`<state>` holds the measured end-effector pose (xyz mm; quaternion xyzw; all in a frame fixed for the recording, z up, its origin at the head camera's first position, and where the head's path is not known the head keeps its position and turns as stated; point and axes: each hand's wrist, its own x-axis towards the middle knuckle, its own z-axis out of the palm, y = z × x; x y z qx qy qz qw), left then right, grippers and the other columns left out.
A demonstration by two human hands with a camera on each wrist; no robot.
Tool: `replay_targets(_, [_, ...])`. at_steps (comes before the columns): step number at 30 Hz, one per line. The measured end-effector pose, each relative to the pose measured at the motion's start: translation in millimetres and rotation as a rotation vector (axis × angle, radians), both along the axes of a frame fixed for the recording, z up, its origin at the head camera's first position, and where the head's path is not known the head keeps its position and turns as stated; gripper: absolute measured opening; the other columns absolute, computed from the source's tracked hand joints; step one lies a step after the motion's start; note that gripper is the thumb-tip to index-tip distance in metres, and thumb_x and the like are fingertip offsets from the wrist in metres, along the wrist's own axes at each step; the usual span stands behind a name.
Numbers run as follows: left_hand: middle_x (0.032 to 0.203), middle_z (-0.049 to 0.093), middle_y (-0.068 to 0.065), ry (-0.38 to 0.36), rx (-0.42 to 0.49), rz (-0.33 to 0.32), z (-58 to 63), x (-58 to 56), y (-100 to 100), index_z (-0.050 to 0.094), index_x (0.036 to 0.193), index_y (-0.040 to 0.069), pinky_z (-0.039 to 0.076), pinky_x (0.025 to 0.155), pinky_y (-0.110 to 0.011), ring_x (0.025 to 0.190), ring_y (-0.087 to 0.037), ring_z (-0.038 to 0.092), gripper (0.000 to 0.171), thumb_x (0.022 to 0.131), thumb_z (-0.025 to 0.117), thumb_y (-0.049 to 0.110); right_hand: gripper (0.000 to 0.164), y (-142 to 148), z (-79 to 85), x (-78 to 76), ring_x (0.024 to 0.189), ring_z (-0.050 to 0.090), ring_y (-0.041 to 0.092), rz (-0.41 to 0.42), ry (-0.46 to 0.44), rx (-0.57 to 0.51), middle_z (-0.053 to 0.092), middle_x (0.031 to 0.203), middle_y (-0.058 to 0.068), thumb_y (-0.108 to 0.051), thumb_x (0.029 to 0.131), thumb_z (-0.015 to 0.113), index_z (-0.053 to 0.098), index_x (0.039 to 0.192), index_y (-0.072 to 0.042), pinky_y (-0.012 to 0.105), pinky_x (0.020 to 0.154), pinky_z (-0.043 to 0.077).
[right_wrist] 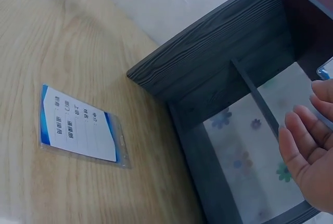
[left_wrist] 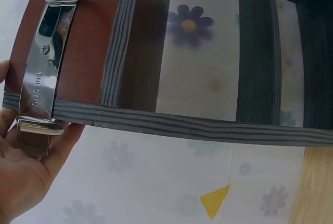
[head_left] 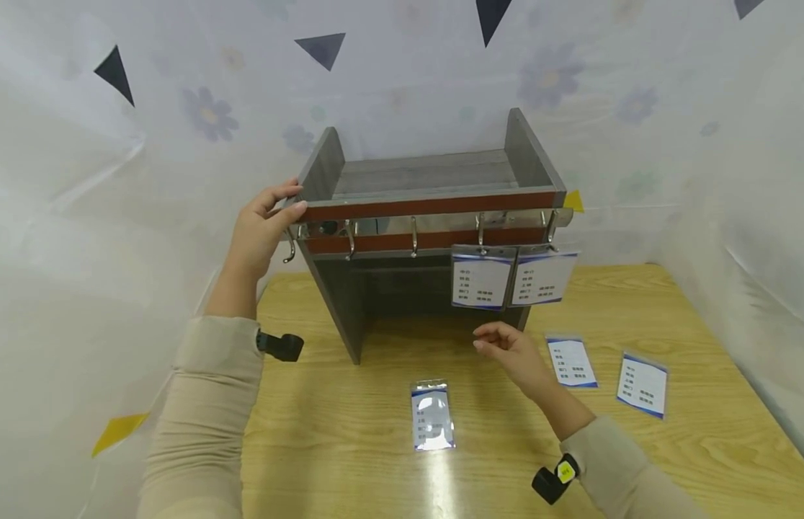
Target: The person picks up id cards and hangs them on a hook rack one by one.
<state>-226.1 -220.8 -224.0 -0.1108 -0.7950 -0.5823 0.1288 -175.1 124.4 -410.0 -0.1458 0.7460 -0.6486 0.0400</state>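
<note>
A small grey wooden shelf (head_left: 434,173) with reddish-brown front boards stands on the table, a metal hook rail (head_left: 382,225) across its front. My left hand (head_left: 256,227) grips its upper left corner, fingers at the top edge and thumb toward the front; in the left wrist view, fingers (left_wrist: 65,143) show around the side panel by the rail's end. Two clear badge holders with printed cards, a left one (head_left: 483,281) and a right one (head_left: 543,280), hang from hooks at the right. Just below them my right hand (head_left: 515,360) holds nothing, its fingers loosely bent.
On the wooden table (head_left: 350,447) lie three more badge holders: one (head_left: 431,418) in front of the shelf, another (head_left: 572,362) right of my right hand, and a third (head_left: 642,386) farther right. A pale sheet (head_left: 402,79) with flowers and triangles rises behind and at both sides.
</note>
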Motion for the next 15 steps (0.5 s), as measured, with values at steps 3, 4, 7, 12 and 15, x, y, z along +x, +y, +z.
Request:
replay_targets(3, [0.135,0.035,0.002,0.000,0.018,0.003,-0.3,-0.9,0,0.048,0.120,0.002,0.023,0.097,-0.044,0.124,-0.014,0.024,0.043,0.084,0.057,0.023,0.026,-3,-7.2,-2.0,0.077,0.055,0.019,-0.004,-0.026,0.005,0.055,0.087,0.012,-0.013,0.082,0.060,0.055,0.101,0.004,0.028,0.069,0.047])
replay_targets(4, [0.134,0.035,0.002,-0.001,0.024,0.003,-0.4,-1.0,0,0.048,0.120,0.002,0.023,0.097,-0.044,0.124,-0.014,0.024,0.042,0.084,0.058,0.022,0.026,-4,-9.6,-2.4,0.076,0.054,0.019,-0.007,-0.035,0.011,0.055,0.086,0.012,-0.013,0.082,0.060,0.055,0.101,0.004,0.028,0.068,0.047])
replay_targets(7, [0.135,0.034,0.000,0.000,0.041,-0.001,0.6,0.9,1,0.049,0.119,0.001,0.021,0.098,-0.045,0.125,-0.015,0.022,0.041,0.084,0.058,0.020,0.026,-7,-16.8,-2.8,0.076,0.053,0.020,-0.014,-0.059,0.042,0.055,0.086,0.011,-0.011,0.081,0.060,0.055,0.101,0.006,0.029,0.068,0.047])
replay_targets(12, [0.136,0.033,-0.002,0.020,0.040,-0.006,0.6,2.1,3,0.048,0.120,0.000,0.020,0.099,-0.043,0.125,-0.018,0.023,0.042,0.084,0.057,0.020,0.023,-12,-30.4,-3.1,0.076,0.052,0.023,-0.012,-0.093,0.093,0.055,0.084,0.009,-0.011,0.082,0.059,0.056,0.099,0.003,0.035,0.068,0.046])
replay_targets(15, [0.135,0.034,-0.002,0.028,0.057,-0.014,-0.7,0.8,2,0.048,0.120,0.000,0.020,0.099,-0.042,0.125,-0.017,0.024,0.042,0.084,0.058,0.019,0.022,-16,-41.0,-4.9,0.075,0.052,0.026,-0.004,-0.103,0.094,0.055,0.083,0.010,-0.010,0.082,0.058,0.055,0.099,0.004,0.038,0.068,0.046])
